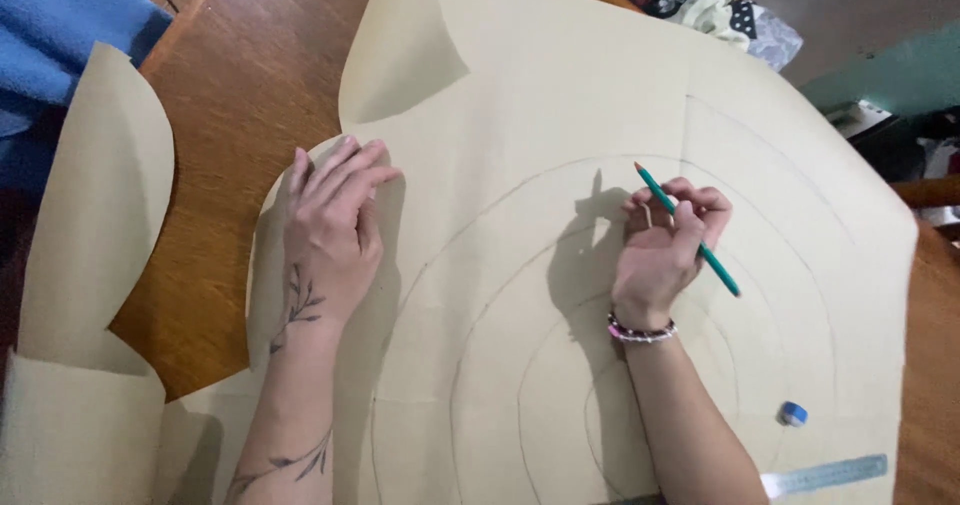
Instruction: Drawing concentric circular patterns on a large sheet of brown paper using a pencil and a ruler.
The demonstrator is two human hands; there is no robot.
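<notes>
The right hand held a green pencil in a closed grip, its long axis slanting up-left above the paper sheet. The left hand pressed flat, fingers spread, holding nothing.

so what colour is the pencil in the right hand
The pencil is teal green with a bare wood tip, seen in the head view, held by the right hand.

Ruler, sharpener btm right.

Brown wooden table with a glossy, light-reflecting top; blue cloth at its far left corner; heap of patterned fabrics at the top edge; grey wall above teal-painted wall section at right.
</notes>
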